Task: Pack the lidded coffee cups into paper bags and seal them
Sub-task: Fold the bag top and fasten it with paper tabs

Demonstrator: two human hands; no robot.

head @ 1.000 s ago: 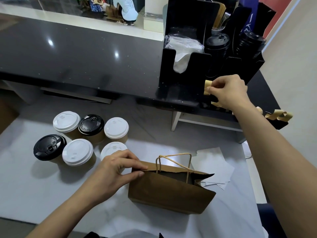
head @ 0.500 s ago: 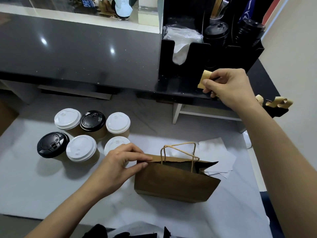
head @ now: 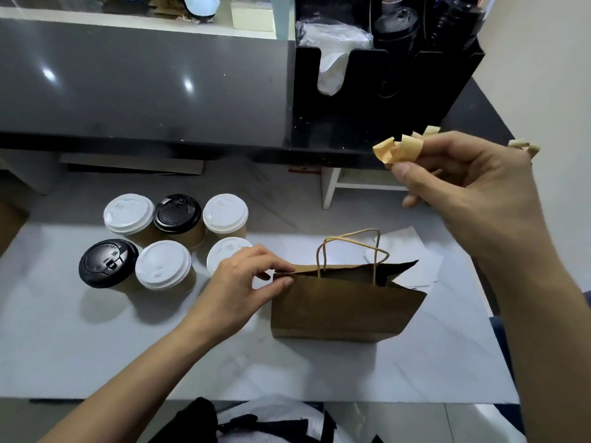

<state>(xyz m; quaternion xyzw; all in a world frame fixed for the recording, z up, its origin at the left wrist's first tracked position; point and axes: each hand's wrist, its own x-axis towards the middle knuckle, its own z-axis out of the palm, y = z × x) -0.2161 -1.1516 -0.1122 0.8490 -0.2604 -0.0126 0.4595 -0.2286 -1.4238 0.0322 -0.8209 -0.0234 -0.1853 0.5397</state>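
A brown paper bag with twisted paper handles stands upright on the white counter. My left hand pinches the left end of the bag's folded top edge. My right hand is raised above and to the right of the bag, holding a curled strip of tan tape between thumb and fingers. Several lidded coffee cups stand in a cluster to the left of the bag, some with white lids, two with black lids. One white-lidded cup is partly hidden behind my left hand.
A dark raised counter runs along the back. On it stands a black organiser with napkins and stacks of black lids. More tan tape strips stick to the ledge at right. White paper sheets lie behind the bag.
My right hand has pulled away from the black ledge toward me, carrying the tan tape strip. My left hand stays on the bag's top edge.
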